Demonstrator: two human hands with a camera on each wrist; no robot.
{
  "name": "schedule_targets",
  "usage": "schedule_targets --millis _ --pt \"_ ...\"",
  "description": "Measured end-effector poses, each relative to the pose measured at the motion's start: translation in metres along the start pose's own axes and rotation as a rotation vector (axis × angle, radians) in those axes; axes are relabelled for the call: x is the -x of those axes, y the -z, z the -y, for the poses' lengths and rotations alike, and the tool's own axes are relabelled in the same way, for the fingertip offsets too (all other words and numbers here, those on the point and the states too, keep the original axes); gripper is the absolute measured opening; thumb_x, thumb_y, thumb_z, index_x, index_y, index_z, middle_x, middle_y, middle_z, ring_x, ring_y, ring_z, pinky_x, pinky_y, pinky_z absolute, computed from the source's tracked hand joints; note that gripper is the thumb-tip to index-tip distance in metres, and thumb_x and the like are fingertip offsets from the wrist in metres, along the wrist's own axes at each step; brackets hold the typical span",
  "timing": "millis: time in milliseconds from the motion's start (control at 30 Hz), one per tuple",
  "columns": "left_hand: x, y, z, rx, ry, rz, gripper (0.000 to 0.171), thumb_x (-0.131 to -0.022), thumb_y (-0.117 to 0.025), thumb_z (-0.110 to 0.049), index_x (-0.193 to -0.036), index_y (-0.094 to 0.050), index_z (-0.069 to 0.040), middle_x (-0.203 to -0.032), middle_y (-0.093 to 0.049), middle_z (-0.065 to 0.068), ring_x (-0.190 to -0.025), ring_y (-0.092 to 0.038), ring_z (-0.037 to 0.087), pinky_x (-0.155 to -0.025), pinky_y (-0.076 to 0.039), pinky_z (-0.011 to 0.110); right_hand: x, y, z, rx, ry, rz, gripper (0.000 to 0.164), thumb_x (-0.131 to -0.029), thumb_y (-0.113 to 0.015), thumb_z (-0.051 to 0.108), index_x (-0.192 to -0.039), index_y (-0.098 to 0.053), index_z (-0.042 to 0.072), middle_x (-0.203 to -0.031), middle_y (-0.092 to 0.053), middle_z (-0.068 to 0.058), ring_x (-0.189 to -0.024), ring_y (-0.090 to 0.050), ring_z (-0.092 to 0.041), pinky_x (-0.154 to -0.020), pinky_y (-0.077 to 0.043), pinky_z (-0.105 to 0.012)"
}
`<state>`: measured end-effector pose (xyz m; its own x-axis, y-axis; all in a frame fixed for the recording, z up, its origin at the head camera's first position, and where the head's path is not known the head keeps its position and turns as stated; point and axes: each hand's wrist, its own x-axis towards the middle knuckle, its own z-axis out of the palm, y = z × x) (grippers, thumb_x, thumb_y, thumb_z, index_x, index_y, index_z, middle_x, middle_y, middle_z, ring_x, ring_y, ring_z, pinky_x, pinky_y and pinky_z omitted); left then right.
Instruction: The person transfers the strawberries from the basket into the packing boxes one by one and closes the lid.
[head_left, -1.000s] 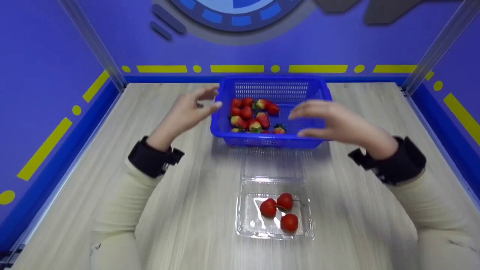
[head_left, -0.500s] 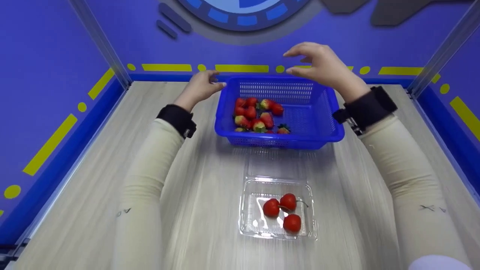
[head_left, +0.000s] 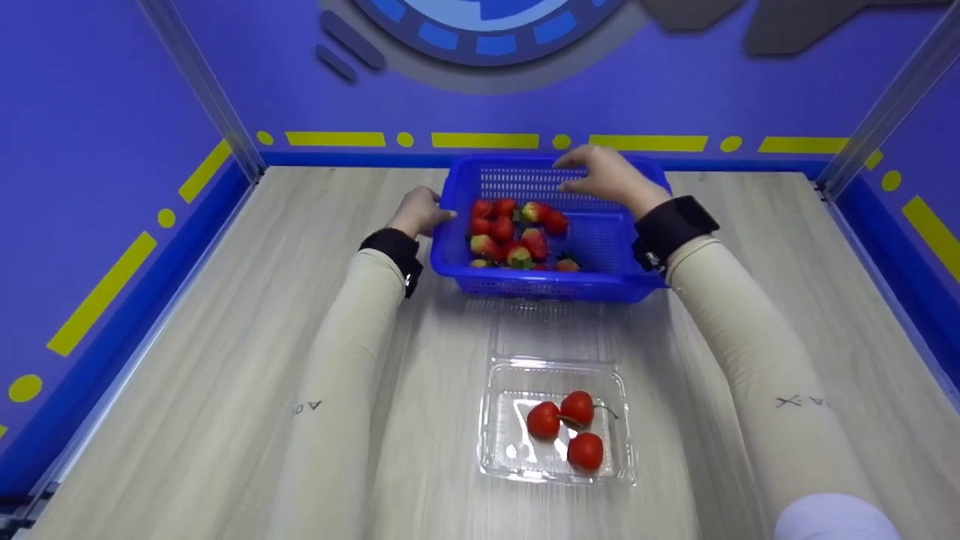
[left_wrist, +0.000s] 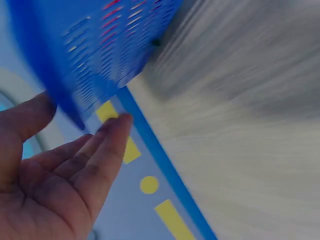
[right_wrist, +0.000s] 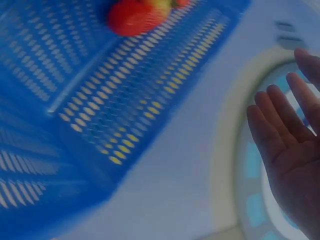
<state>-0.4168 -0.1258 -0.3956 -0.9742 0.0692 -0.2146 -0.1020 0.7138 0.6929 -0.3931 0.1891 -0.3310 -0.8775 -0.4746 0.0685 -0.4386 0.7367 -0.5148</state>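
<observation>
Prob a lab or demo booth imo, def looks staged. Table [head_left: 225, 315] w/ a pale wood-look top is boxed in by printed blue walls [head_left: 480, 112] at the back + L/R sides, and metal posts [head_left: 199, 82] run up the 2 far corners. Walls have yellow dashes [head_left: 484, 140] + dots [head_left: 561, 142], and the back one's got a big round graphic [head_left: 496, 45], kinda sci-fi tbh. Black wrist straps [head_left: 681, 223] add to the lab vibe. Can't see past the walls, so idk re: the bldg.
</observation>
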Motion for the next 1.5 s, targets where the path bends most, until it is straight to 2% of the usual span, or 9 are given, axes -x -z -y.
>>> schedule_targets --millis 67,167,233,333,633,900,1267,1400,1500 --pt "0.004 0.0 0.001 0.066 0.05 -0.019 0.042 -0.092 -0.076 -0.019 -0.118 -0.064 0.011 -0.106 -0.073 0.023 -0.069 -0.074 0.022 -0.065 -0.065 0.032 -0.005 -0.009 -0.004 0.009 -0.014 0.032 0.043 -0.095 -0.069 0.008 -0.134 -0.061 -0.008 -0.139 -0.06 -0.03 -0.133 -0.055 -0.046 -0.117 -0.043 -0.055" --pt "0.041 0.01 -0.027 0.088 0.157 -0.017 0.023 -0.095 -0.071 -0.011 -0.103 -0.066 0.009 -0.09 -0.073 0.018 -0.062 -0.069 0.018 -0.065 -0.065 0.031 -0.012 -0.021 -0.012 0.039 -0.025 0.086 0.043 -0.093 -0.069 0.004 -0.133 -0.061 -0.009 -0.139 -0.06 -0.031 -0.134 -0.055 -0.047 -0.118 -0.042 -0.055" --pt "0.037 0.011 -0.026 0.093 0.167 -0.016 0.023 -0.094 -0.074 -0.013 -0.091 -0.065 0.008 -0.078 -0.069 0.015 -0.054 -0.064 0.015 -0.058 -0.063 0.028 -0.016 -0.028 -0.016 0.076 -0.025 0.123 0.043 -0.091 -0.069 0.001 -0.132 -0.062 -0.01 -0.138 -0.061 -0.031 -0.133 -0.055 -0.047 -0.117 -0.043 -0.056" --pt "0.006 0.005 -0.01 0.025 0.195 -0.008 0.035 -0.091 -0.079 -0.021 -0.105 -0.069 0.01 -0.098 -0.075 0.022 -0.068 -0.071 0.022 -0.072 -0.066 0.034 -0.019 -0.039 -0.02 0.139 -0.038 0.189 0.044 -0.091 -0.067 -0.001 -0.135 -0.061 -0.009 -0.139 -0.061 -0.03 -0.133 -0.054 -0.047 -0.116 -0.044 -0.056" --pt "-0.086 -0.014 0.043 -0.23 0.214 -0.004 0.047 -0.083 -0.083 -0.045 -0.104 -0.075 -0.004 -0.096 -0.076 0.008 -0.087 -0.072 0.019 -0.079 -0.06 0.027 -0.029 -0.059 -0.019 0.221 -0.107 0.302 0.054 -0.091 -0.068 -0.004 -0.143 -0.054 -0.007 -0.146 -0.055 -0.029 -0.138 -0.052 -0.045 -0.117 -0.044 -0.052" --pt "-0.068 -0.009 0.028 -0.231 0.214 0.004 0.061 -0.083 -0.085 -0.043 -0.119 -0.07 0.003 -0.121 -0.071 0.019 -0.109 -0.068 0.029 -0.098 -0.058 0.034 -0.035 -0.065 -0.017 0.249 -0.091 0.355 0.037 -0.091 -0.072 0.004 -0.126 -0.066 -0.01 -0.128 -0.068 -0.03 -0.116 -0.065 -0.043 -0.103 -0.054 -0.051" --pt "-0.108 -0.023 0.049 -0.324 0.231 -0.008 0.066 -0.083 -0.082 -0.05 -0.129 -0.069 -0.005 -0.138 -0.067 0.009 -0.125 -0.062 0.02 -0.113 -0.049 0.03 -0.033 -0.067 -0.023 0.253 -0.131 0.372 0.027 -0.086 -0.069 -0.004 -0.113 -0.072 -0.007 -0.116 -0.073 -0.026 -0.107 -0.069 -0.039 -0.096 -0.058 -0.048" --pt "-0.106 -0.022 0.049 -0.296 0.251 -0.024 0.052 -0.085 -0.081 -0.046 -0.118 -0.073 -0.007 -0.121 -0.073 0.007 -0.107 -0.068 0.018 -0.096 -0.057 0.028 -0.033 -0.066 -0.022 0.267 -0.142 0.385 0.027 -0.085 -0.069 -0.003 -0.111 -0.073 -0.005 -0.113 -0.074 -0.024 -0.103 -0.068 -0.035 -0.091 -0.058 -0.045" --pt "-0.085 -0.016 0.04 -0.231 0.237 -0.041 0.044 -0.087 -0.08 -0.041 -0.112 -0.074 -0.005 -0.11 -0.073 0.006 -0.097 -0.068 0.018 -0.088 -0.058 0.028 -0.033 -0.063 -0.022 0.245 -0.129 0.371 0.028 -0.085 -0.069 -0.001 -0.113 -0.072 -0.006 -0.115 -0.073 -0.025 -0.103 -0.068 -0.036 -0.093 -0.058 -0.046"
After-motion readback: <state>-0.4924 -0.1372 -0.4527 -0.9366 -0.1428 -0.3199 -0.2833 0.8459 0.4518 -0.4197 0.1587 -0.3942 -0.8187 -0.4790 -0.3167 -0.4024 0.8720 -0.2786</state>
